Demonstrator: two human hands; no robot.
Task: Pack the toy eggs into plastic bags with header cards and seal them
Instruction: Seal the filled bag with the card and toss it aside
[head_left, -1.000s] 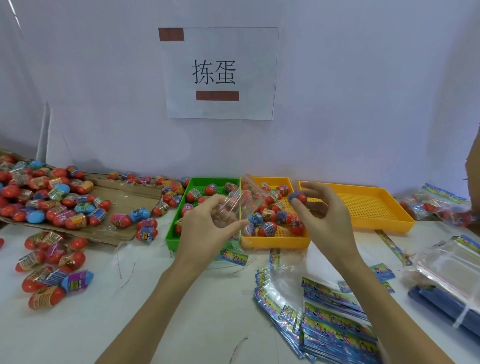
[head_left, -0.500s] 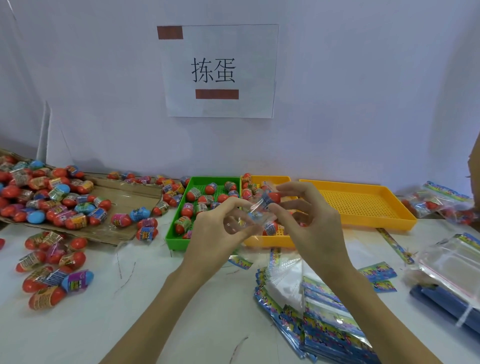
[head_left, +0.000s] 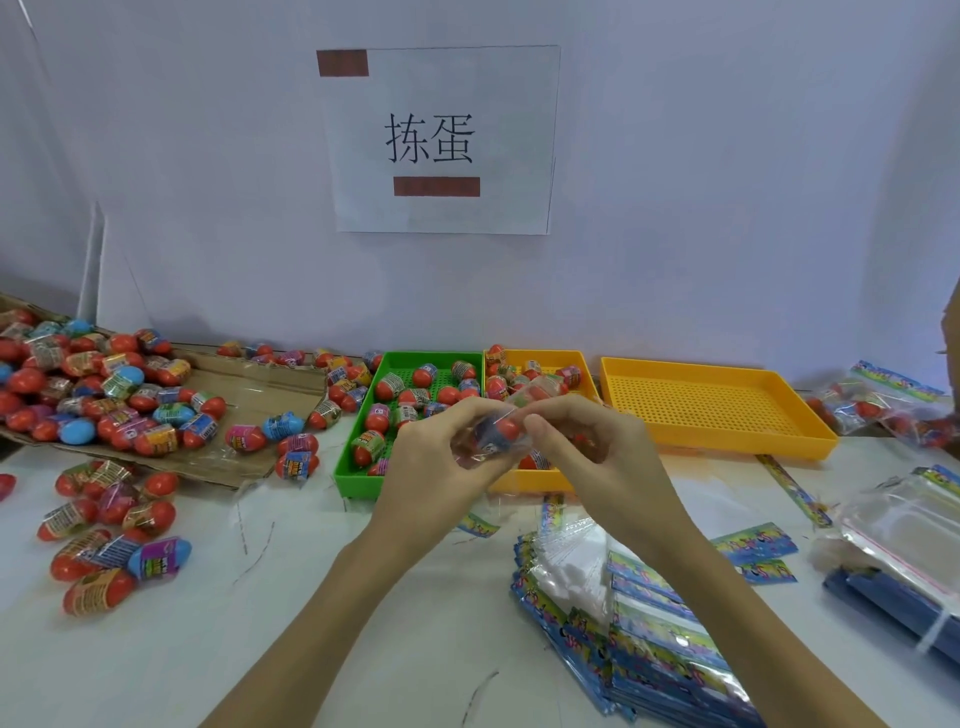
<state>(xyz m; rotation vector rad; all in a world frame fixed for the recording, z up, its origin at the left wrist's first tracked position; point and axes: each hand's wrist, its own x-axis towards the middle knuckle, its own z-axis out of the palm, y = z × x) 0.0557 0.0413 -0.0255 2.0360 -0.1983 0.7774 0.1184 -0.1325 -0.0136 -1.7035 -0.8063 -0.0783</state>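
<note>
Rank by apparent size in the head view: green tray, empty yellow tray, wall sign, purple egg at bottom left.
1. wall sign
2. empty yellow tray, though the wide lens makes that order unsure
3. green tray
4. purple egg

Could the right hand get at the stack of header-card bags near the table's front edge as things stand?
Probably yes: the stack lies uncovered under the right forearm, but the right hand first must release the clear bag.

Three trays beyond the hands: one green tray (head_left: 358, 480), two yellow trays (head_left: 727, 441). One paper sign (head_left: 441, 140) on the wall above. Two hands, left hand (head_left: 441, 467) and right hand (head_left: 587, 457). Toy eggs (head_left: 109, 395) too many for exact count.
</note>
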